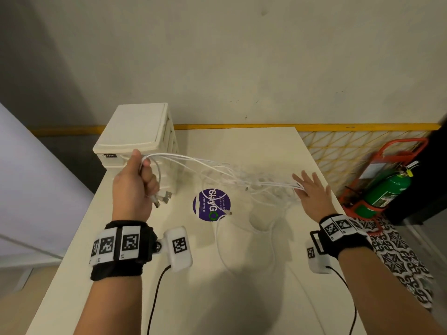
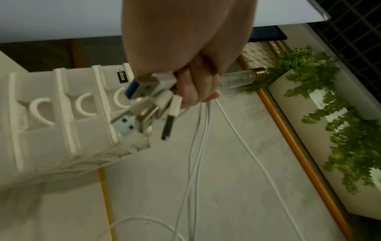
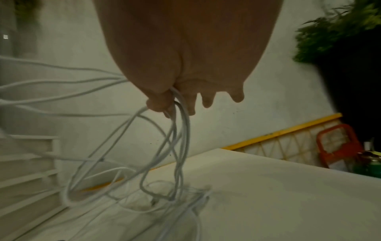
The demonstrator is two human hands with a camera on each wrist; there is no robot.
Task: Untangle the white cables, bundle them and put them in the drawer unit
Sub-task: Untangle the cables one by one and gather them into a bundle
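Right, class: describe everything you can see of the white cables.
The white cables are several thin, rubbery-looking leads. The left hand grips them near their metal USB plugs, which hang below the fist. They stretch across to the right hand, pinched at the thumb; tangled slack loops onto the table.

Cream-white table [image 1: 278, 151], pushed with its far edge against the wall. At the far left corner, a cream drawer unit [image 1: 135, 131] standing upright, its black label toward the near edge; near the middle, stuck flat to the top, a round purple sticker [image 1: 205, 204] with white lettering. Right of the sticker, loose loops of the white cables [image 1: 261, 218] lying slack on the surface, trailing toward the near edge, with one small plug end resting at the sticker's right rim.
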